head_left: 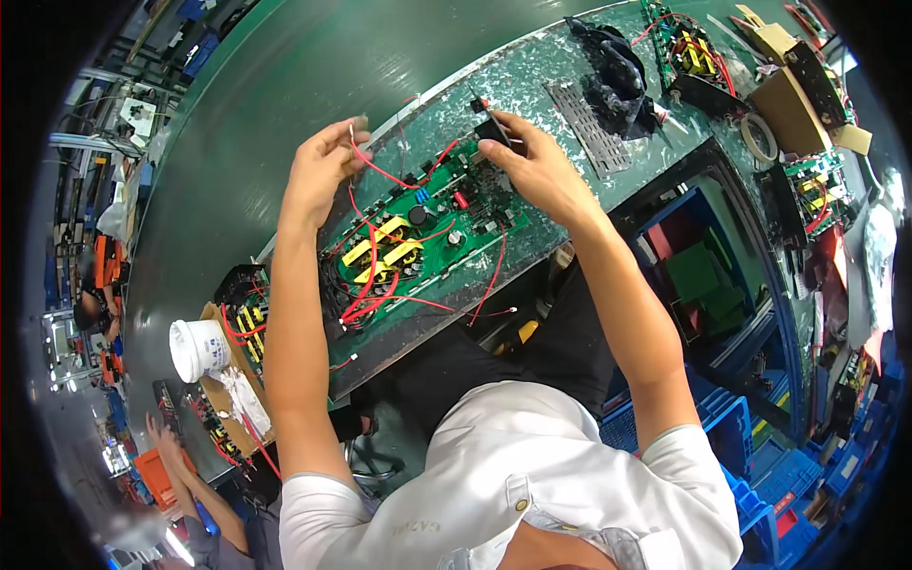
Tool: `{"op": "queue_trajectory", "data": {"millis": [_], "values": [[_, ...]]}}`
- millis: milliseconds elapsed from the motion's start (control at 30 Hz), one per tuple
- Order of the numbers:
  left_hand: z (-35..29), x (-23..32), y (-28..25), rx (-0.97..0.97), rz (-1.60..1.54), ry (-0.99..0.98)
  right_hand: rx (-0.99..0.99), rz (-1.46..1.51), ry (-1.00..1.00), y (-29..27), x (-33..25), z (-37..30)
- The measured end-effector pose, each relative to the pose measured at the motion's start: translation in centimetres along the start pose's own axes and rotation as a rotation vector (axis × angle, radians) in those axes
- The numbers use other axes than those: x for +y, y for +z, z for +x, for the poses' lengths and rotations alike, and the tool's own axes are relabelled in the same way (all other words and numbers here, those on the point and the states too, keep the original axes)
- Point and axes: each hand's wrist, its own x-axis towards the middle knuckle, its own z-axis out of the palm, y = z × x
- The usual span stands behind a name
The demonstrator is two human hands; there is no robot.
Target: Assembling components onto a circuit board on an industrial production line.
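Note:
A long green circuit board (439,253) lies on the worktable in front of me, with yellow-wrapped transformers (378,249), capacitors and several red wires. Over its far left side, my left hand (326,169) is closed in a pinch on a red wire (388,175), whose pale end sticks up at the fingertips. My right hand (543,169) grips a small black plate-like part (492,134) between thumb and fingers at the board's far right end. Its exact kind I cannot make out. More red wires (498,261) hang over the table's near edge.
Right of the board lie a perforated metal strip (589,128) and a black crumpled cloth (613,76). A tape roll (758,139), a cardboard box (790,109) and further boards sit far right. A white bucket (198,350) stands left. Another person's hands (169,446) show lower left.

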Motion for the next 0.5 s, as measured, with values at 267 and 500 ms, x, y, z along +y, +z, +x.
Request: {"op": "queue_trajectory", "data": {"millis": [267,500], "values": [[-2.8,4.3,1.0,-0.193,-0.094,0.090,-0.008,0.018,0.034,0.0,0.2,0.3],[-4.5,6.1,6.8,-0.166,0.120,0.432,-0.078,0.266,0.218,0.1,-1.9,0.7]]}}
